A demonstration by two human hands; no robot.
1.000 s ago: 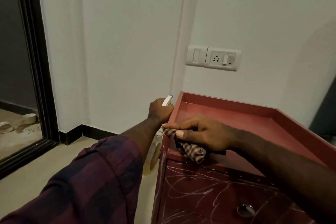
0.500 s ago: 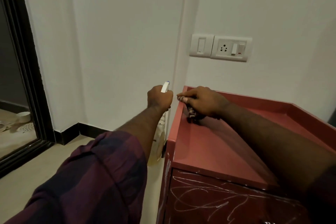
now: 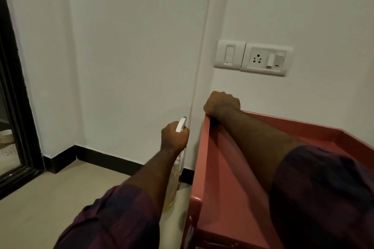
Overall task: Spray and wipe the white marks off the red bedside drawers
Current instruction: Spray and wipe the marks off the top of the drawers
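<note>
The red bedside drawers [image 3: 220, 192] fill the lower right; I see mostly the rimmed top, and the marked front is out of view below. My left hand [image 3: 174, 139] grips a spray bottle [image 3: 180, 124] by its white head, just left of the drawers, with the clear body hanging down beside the drawers' side. My right hand [image 3: 222, 104] sits at the top's back left corner, fingers curled down over the rim. The checked cloth is hidden under that hand.
White walls meet in a corner right behind the drawers. A switch and socket plate [image 3: 254, 58] is on the wall above my right hand. A dark door frame [image 3: 18, 107] stands at far left, with beige floor [image 3: 50, 204] between.
My right hand slid with the cloth from the front left edge along the rim to the back left corner. My view rose, so the scribbled front dropped out of sight. The left hand stayed beside the drawers.
</note>
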